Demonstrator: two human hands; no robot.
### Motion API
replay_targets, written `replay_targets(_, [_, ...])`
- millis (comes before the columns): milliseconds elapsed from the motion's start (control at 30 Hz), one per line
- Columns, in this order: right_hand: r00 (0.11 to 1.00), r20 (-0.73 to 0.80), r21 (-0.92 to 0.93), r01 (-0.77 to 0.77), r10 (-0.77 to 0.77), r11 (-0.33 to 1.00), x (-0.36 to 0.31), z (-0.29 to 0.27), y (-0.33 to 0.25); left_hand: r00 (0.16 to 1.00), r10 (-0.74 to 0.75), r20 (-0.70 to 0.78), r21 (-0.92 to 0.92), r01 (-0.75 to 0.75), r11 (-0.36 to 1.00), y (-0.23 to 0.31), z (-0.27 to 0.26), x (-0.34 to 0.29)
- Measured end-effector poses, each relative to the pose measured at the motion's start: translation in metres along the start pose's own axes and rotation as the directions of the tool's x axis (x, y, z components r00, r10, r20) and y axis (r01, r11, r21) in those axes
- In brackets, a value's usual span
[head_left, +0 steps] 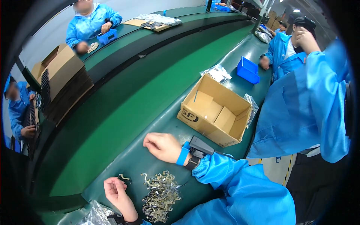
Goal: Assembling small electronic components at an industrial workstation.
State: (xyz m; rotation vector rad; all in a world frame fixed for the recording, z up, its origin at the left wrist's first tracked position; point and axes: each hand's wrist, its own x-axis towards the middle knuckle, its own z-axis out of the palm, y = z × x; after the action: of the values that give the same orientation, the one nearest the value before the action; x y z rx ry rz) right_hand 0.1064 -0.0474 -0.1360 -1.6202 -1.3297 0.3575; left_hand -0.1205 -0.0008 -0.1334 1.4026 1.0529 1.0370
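Near the bottom of the head view, on the dark green bench [131, 165], a heap [160, 195] of small parts lies between the left hand [117, 193] and the right forearm [221, 172]. That spot is probably chosen so that either hand can reach the parts without stretching.

The left hand has thumb and fingers drawn together, and a single part [124, 177] shows just past the tips. It seems pinched there, apart from the heap, perhaps so that it can be handled alone; such a small, thin thing calls for fingertips rather than the palm. The right hand [163, 147] is farther off, over the bench near its left edge, fingers curled inward. Their tips are hidden, so I cannot tell whether it grips anything. A blue band [183, 153] circles that wrist.

Farther along stands an open carton [210, 129], mouth up, likely put beyond the arms to leave room for the heap. At the near left, a clear bag [93, 215] lies crumpled, just beside the left wrist.

As for looks, the single part has a pale, bent strip with a darker piece by it. Those in the heap are loose and tangled, mixing cream strips with silvery and dark bits; single shapes are too small to make out.
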Motion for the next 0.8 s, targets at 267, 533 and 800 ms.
replay_targets(267, [1.0, 0.001, -0.027, 0.017, -0.017, 0.999, -0.001, 0.003, 0.005, 0.999, 0.037, 0.016, 0.029, -0.038, 0.999, -0.005, -0.001, 0.001])
replay_targets(533, [1.0, -0.009, -0.003, 0.022, -0.022, 1.0, -0.001, 0.001, 0.005, 0.998, 0.048, 0.044, -0.001, -0.048, 0.999, 0.011, 0.002, -0.003])
replay_targets(800, [0.999, 0.006, -0.034, 0.039, -0.039, 0.999, -0.001, 0.002, 0.008, 0.999, 0.03, 0.031, 0.001, -0.03, 1.0, 0.011, 0.002, -0.003])
